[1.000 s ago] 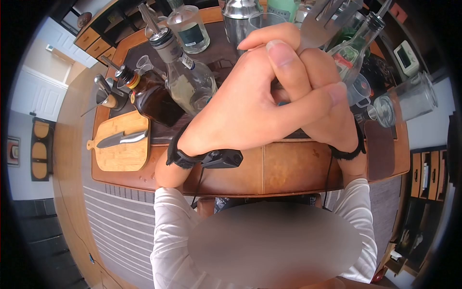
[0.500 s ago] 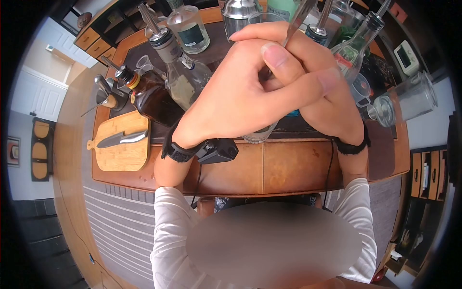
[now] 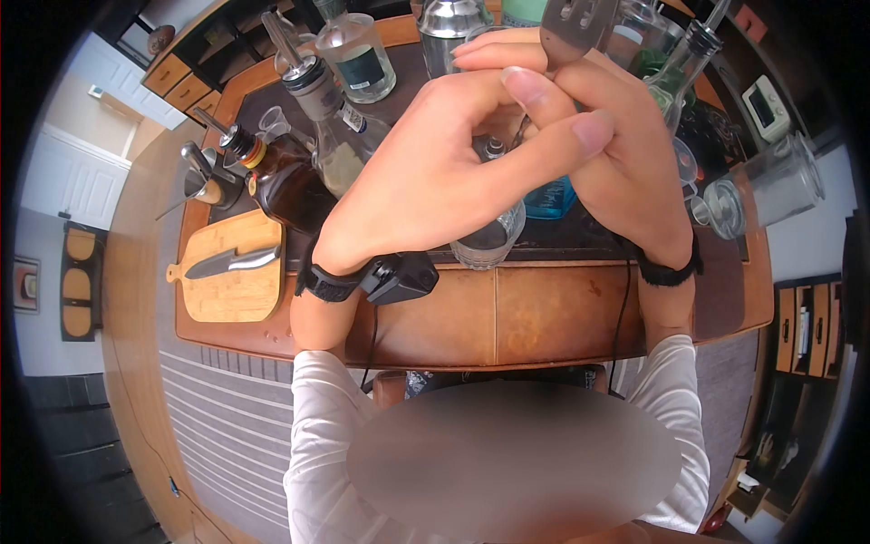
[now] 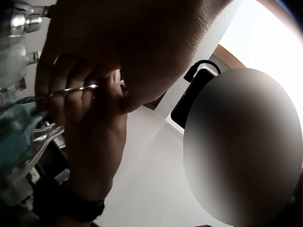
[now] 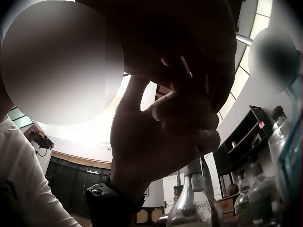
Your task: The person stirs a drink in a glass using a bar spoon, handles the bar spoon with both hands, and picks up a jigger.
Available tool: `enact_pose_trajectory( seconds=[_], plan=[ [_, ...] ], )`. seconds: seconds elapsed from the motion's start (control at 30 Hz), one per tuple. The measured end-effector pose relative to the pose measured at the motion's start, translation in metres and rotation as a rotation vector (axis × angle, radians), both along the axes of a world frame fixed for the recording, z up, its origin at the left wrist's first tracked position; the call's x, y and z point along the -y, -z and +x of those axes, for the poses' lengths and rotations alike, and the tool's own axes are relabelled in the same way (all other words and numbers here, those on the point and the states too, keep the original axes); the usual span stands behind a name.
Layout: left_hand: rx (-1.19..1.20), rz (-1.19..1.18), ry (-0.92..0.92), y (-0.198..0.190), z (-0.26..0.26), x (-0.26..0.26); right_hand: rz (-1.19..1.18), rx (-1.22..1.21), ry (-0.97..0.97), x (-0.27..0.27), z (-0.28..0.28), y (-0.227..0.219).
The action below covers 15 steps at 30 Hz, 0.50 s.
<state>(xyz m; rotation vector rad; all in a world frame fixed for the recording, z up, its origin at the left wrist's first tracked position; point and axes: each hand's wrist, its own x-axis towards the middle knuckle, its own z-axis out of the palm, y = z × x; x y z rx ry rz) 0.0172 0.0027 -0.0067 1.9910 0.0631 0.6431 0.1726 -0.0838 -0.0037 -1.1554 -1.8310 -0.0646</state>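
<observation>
A metal bar spoon with a fork end and a twisted stem stands between the two hands. My left hand grips the stem with curled fingers, its thumb crossing in front of my right hand. The right hand's fingers curl round the stem from the other side, and the two hands overlap. The fork end sticks up above the fingers. Below the hands, near the table's front padding, stands a clear patterned glass; the spoon's lower end is hidden. A blue bottle shows behind the hands.
On the left lie a cutting board and knife, beside a brown bottle and a clear bottle with pourer. A steel shaker is at the back. A glass jar lies at right.
The fork end turned edge-on and then broadside again, while shifting slightly left. Both hands shifted a little, uncovering the glass and the blue bottle beneath them.
</observation>
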Motion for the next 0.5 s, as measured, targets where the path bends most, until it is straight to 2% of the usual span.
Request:
enact_pose_trajectory(
  seconds=[0.1,0.17,0.33,0.5],
  plan=[
    [0.027,-0.03,0.056,0.0,-0.001,0.0,-0.016,-0.016,0.018,0.004,0.0,-0.001],
    [-0.133,-0.035,-0.044,-0.007,-0.006,0.006,-0.04,-0.038,0.032,0.007,-0.001,0.0],
    [-0.125,0.045,0.001,-0.01,-0.009,0.008,-0.082,-0.158,0.035,0.014,-0.009,-0.003],
    [-0.151,0.03,0.037,-0.01,-0.01,0.009,0.011,-0.058,0.075,0.015,-0.007,-0.004]
  ],
)
